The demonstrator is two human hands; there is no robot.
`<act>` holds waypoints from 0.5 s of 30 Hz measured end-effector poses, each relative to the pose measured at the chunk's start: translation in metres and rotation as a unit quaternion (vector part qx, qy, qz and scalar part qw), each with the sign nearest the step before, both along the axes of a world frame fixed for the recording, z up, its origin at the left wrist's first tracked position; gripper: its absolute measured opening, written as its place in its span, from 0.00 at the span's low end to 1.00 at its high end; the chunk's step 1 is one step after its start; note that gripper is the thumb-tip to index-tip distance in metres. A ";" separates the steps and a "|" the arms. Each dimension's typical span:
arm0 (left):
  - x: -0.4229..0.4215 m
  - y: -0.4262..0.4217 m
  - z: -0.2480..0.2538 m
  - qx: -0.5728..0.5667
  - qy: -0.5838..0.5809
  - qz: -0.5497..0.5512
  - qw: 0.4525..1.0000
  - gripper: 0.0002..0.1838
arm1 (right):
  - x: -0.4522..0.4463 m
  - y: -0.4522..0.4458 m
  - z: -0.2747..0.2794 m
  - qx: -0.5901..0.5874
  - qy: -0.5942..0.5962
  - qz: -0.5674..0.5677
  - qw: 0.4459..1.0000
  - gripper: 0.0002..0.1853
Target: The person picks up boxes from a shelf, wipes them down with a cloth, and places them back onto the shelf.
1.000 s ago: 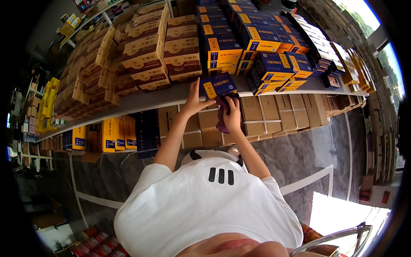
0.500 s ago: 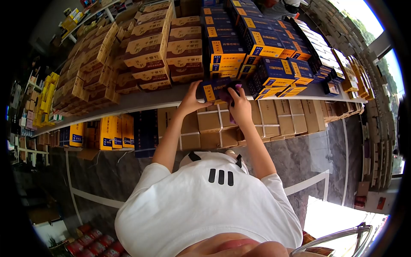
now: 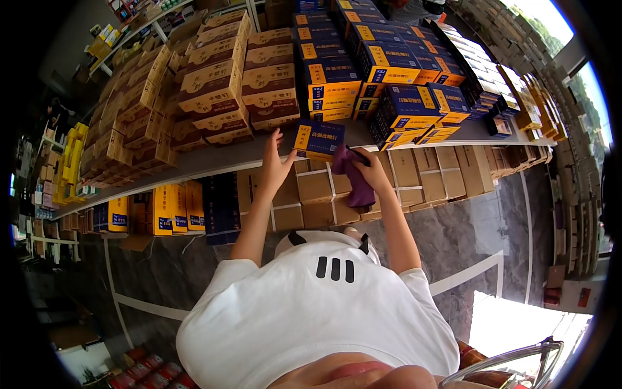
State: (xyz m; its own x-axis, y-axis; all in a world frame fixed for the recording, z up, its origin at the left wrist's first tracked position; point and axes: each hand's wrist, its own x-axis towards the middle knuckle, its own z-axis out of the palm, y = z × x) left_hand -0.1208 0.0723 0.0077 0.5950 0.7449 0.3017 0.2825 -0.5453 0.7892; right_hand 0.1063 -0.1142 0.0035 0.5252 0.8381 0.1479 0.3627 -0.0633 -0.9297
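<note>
A blue and yellow cardboard box (image 3: 319,137) sits at the front edge of the shelf, its printed top facing up. Just left of it is my left hand (image 3: 276,163), fingers stretched and spread; whether the thumb touches the box I cannot tell. My right hand (image 3: 374,171) grips a purple cloth (image 3: 358,183) at the box's right side. The cloth hangs down past the shelf edge, and its upper end lies against the box's corner. Something dark shows under the right fingers, too small to name.
Stacked blue and yellow boxes (image 3: 392,61) stand behind and to the right on the shelf (image 3: 259,144). Brown printed cartons (image 3: 214,84) rise at the left. Below, strapped plain cartons (image 3: 317,185) sit near my legs. A person's clothing shows at the far top.
My right hand has drawn right and slightly down with the cloth, which now hangs loose. My left hand has moved left from the box, and more of the box's top shows.
</note>
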 end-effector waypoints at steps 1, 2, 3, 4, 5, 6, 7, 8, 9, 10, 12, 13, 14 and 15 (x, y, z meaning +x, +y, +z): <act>0.001 -0.008 0.001 0.000 0.001 0.000 1.000 0.39 | -0.001 -0.002 0.001 0.002 0.037 0.019 0.999 0.20; 0.004 -0.017 0.001 0.066 0.000 0.016 0.998 0.37 | 0.001 -0.001 0.003 0.002 0.038 0.021 0.999 0.20; 0.009 -0.026 0.003 0.130 -0.001 0.033 0.991 0.35 | -0.002 0.000 0.019 0.034 -0.056 -0.030 0.997 0.21; 0.013 -0.036 0.008 0.167 -0.004 0.048 0.985 0.32 | -0.007 0.001 0.037 0.065 -0.147 -0.080 0.984 0.22; 0.017 -0.046 0.017 0.138 0.015 0.039 0.990 0.35 | -0.014 0.005 0.060 0.063 -0.146 -0.077 0.984 0.22; 0.021 -0.050 0.015 0.184 0.046 0.045 0.981 0.36 | -0.023 0.014 0.085 0.034 -0.205 -0.089 0.974 0.23; 0.025 -0.053 0.012 0.230 0.076 0.050 0.969 0.36 | -0.029 0.026 0.098 0.005 -0.263 -0.100 0.959 0.24; 0.029 -0.057 0.008 0.230 0.078 0.052 0.969 0.36 | -0.031 0.039 0.099 0.007 -0.322 -0.056 0.945 0.25; 0.033 -0.061 0.004 0.241 0.107 0.061 0.963 0.37 | -0.033 0.053 0.099 0.010 -0.378 -0.013 0.925 0.27; 0.036 -0.063 0.004 0.252 0.135 0.069 0.956 0.37 | -0.034 0.068 0.088 0.000 -0.425 0.025 0.905 0.26; 0.039 -0.063 0.007 0.257 0.162 0.076 0.950 0.38 | -0.028 0.088 0.075 -0.031 -0.425 0.033 0.904 0.26; 0.040 -0.063 0.009 0.257 0.187 0.083 0.944 0.39 | -0.026 0.094 0.071 -0.065 -0.427 0.044 0.901 0.26; 0.041 -0.062 0.012 0.256 0.189 0.089 0.944 0.39 | -0.023 0.094 0.066 -0.057 -0.442 0.037 0.895 0.19; 0.042 -0.063 0.013 0.248 0.192 0.092 0.945 0.41 | -0.022 0.089 0.067 -0.055 -0.442 0.043 0.894 0.19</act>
